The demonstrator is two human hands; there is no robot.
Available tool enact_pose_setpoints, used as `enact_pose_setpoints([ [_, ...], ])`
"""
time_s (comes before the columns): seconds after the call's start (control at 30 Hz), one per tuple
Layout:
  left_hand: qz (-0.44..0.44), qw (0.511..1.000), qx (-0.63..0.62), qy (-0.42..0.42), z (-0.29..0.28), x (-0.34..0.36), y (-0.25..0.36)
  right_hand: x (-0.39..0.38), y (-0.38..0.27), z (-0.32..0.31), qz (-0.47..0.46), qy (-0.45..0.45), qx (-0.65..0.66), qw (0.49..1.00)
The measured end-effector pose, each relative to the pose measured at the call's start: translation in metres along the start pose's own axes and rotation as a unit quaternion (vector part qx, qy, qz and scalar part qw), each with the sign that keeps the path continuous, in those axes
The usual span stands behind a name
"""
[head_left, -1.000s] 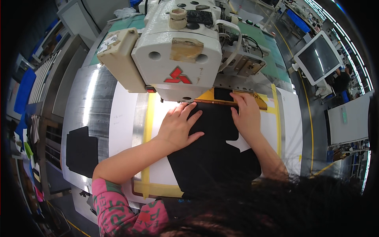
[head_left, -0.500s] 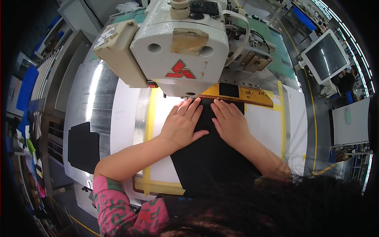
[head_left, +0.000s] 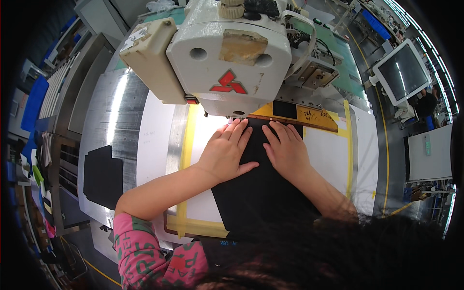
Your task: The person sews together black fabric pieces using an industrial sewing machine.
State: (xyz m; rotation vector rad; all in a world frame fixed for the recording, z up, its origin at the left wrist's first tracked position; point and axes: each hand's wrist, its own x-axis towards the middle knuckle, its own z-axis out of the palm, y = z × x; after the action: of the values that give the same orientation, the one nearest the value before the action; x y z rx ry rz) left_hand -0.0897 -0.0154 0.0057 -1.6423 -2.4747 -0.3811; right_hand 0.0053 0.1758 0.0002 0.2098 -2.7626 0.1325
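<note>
A black fabric panel [head_left: 261,193] lies under the head of a white sewing machine [head_left: 227,63]. My left hand [head_left: 226,151] rests flat on the panel's left side, fingers stretched toward the lit needle area, thumb out to the right. On the right side of the fabric lies my right hand [head_left: 286,147], palm down with fingers spread. Its fingertips reach close to a yellow clamp bar [head_left: 309,116] that runs across the panel's far end. Both hands press on the cloth without gripping it. The needle itself is hidden beneath the machine head.
White sheets edged with yellow tape [head_left: 185,159] lie under the fabric. A stack of black fabric pieces [head_left: 103,176] sits on the metal table [head_left: 96,125] at left. At far right stands a monitor [head_left: 402,72]. A shelf rack [head_left: 63,159] borders the left side.
The view has shifted slightly, so the machine sits a little further right and higher in the picture. My hands stay in nearly the same place on the black fabric.
</note>
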Motion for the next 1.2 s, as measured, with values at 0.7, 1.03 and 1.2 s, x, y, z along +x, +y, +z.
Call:
enact_pose_setpoints([
  [0.7, 0.0, 1.0, -0.022, 0.022, -0.002, -0.008, -0.013, 0.008, -0.002, -0.003, -0.026, -0.026, 0.009, 0.999],
  [1.03, -0.002, 1.0, -0.014, 0.028, -0.004, -0.017, -0.026, 0.016, -0.011, 0.006, -0.044, -0.016, 0.015, 0.999],
  [1.2, -0.008, 1.0, -0.002, 0.01, -0.009, -0.02, -0.028, 0.02, -0.013, 0.007, -0.058, -0.011, 0.018, 0.998],
])
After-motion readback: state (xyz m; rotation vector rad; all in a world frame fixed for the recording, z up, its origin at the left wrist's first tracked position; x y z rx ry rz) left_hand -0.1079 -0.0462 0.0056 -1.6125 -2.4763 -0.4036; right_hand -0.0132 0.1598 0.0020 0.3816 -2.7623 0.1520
